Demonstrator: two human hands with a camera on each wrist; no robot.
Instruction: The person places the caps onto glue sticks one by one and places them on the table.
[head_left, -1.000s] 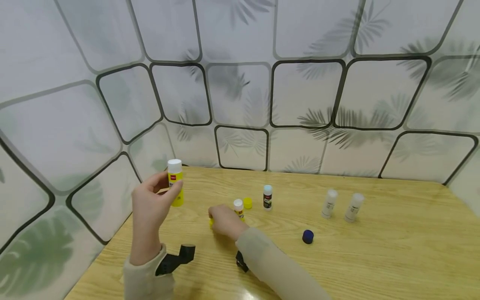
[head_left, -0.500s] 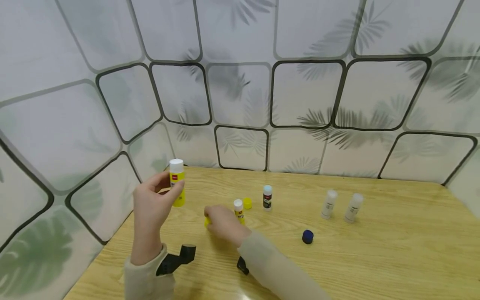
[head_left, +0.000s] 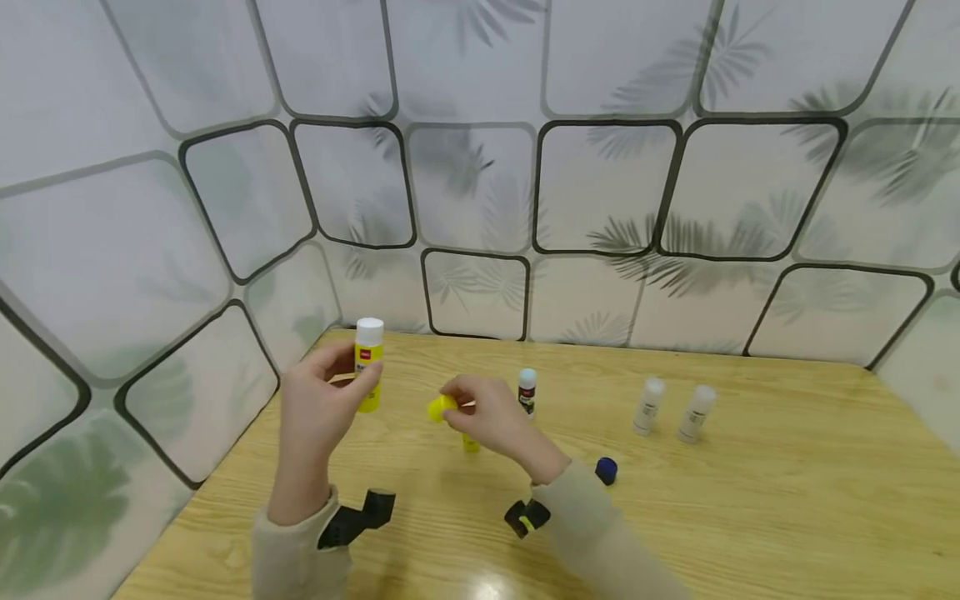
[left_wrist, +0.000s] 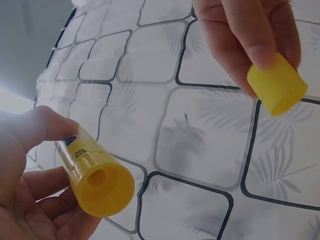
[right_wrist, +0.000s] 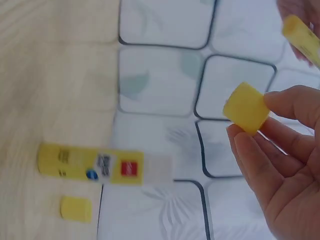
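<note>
Wood-grain table, patterned backdrop behind. Left of the blue cap, the left hand grips an upright glue stick between thumb and fingers, white top above the hand. Nearer the blue cap, the right hand pinches a yellow cap at its fingertips.

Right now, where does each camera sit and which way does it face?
Head: on the head, facing forward and down at the table; left hand, right hand and sleeves show.
Left wrist: on that wrist, facing the held tube and patterned backdrop; both hands show.
Right wrist: on that wrist, facing the yellow piece and a second tube; both hands show, left partly.
Shared by both wrist views: held tube, yellow piece.
</note>
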